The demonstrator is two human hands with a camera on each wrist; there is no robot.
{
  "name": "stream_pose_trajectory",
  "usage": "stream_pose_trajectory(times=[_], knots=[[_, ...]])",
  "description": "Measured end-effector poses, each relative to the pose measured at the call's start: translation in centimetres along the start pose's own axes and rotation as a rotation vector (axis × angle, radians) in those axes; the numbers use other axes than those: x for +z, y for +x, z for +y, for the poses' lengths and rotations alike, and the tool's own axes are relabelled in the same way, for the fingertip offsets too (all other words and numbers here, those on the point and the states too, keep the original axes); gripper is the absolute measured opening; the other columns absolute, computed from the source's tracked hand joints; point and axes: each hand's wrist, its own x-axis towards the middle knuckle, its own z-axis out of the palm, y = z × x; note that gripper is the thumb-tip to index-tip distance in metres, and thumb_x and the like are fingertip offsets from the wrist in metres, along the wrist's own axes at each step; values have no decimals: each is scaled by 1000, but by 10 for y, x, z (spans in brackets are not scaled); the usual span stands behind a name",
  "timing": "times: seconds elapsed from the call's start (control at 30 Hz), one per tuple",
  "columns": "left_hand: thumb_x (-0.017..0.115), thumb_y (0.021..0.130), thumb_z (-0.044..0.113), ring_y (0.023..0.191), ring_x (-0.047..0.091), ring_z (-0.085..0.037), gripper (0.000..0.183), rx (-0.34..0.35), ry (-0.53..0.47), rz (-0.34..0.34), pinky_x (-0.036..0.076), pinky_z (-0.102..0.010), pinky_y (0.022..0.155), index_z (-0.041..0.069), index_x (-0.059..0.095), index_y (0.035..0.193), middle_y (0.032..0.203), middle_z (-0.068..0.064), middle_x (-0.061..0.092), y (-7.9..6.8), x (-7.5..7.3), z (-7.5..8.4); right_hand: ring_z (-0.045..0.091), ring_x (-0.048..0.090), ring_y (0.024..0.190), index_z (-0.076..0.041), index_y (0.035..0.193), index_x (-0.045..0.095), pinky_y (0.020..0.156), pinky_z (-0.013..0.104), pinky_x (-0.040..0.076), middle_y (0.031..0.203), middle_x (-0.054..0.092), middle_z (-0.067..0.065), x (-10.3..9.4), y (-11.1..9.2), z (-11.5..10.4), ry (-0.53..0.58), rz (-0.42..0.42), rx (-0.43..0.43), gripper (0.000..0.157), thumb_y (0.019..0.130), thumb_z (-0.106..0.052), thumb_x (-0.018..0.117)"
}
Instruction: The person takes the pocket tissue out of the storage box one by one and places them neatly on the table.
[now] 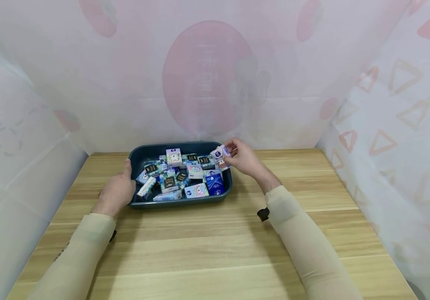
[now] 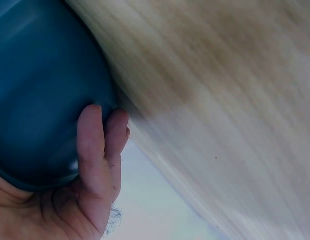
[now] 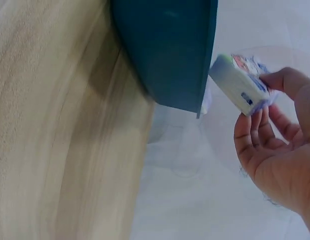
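A dark teal plastic bin [image 1: 185, 203] stands near the far edge of the table with several small tissue packs [image 1: 168, 182] lying jumbled in it. My left hand [image 1: 119, 189] grips the bin's left end, its thumb up at the rim; the left wrist view shows fingers [image 2: 90, 145] against the outer wall. Over the bin's far right corner, my right hand [image 1: 242, 158] pinches a white and purple tissue pack [image 3: 242, 87] between thumb and fingers. It is raised above rim height in the right wrist view. A dark blue pack [image 1: 215, 184] lies in the bin's near right corner.
The wooden table [image 1: 192, 250] extends in front of the bin and to both sides. Right behind the bin hangs a pale pink printed backdrop [image 1: 136, 104], and white printed sheets [image 1: 391, 137] close off the left and right sides.
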Motion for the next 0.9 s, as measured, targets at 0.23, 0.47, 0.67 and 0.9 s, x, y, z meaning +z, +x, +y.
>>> stream_pose_trajectory(times=[0.23,0.47,0.67,0.9], knots=[[43,119,14,66,54,-26,83,-16,3,-10,46,-38,58,-2,-4,186,83,-14,55,1,-1,3,26,64,112,10,147,62,92,31,61,124,65,16,-7,14,18,184,132,161,43,109,-6,75],[44,119,14,66,55,-26,84,-14,-3,-7,47,-37,57,-3,-4,186,82,-14,56,1,-1,3,15,63,98,12,150,60,87,25,65,124,65,14,-12,28,38,358,225,349,45,111,-9,69],[43,120,15,67,55,-27,84,-27,-9,-19,46,-38,58,-2,-6,186,83,-14,56,1,0,2,24,71,116,15,155,58,119,43,64,150,67,30,-13,35,60,387,244,467,47,116,-11,65],[43,119,15,67,54,-27,84,-20,-3,-9,46,-39,58,-2,-4,186,83,-13,54,-1,-1,1,36,71,146,11,153,57,122,37,63,161,64,31,-14,44,89,370,230,607,42,118,-10,63]])
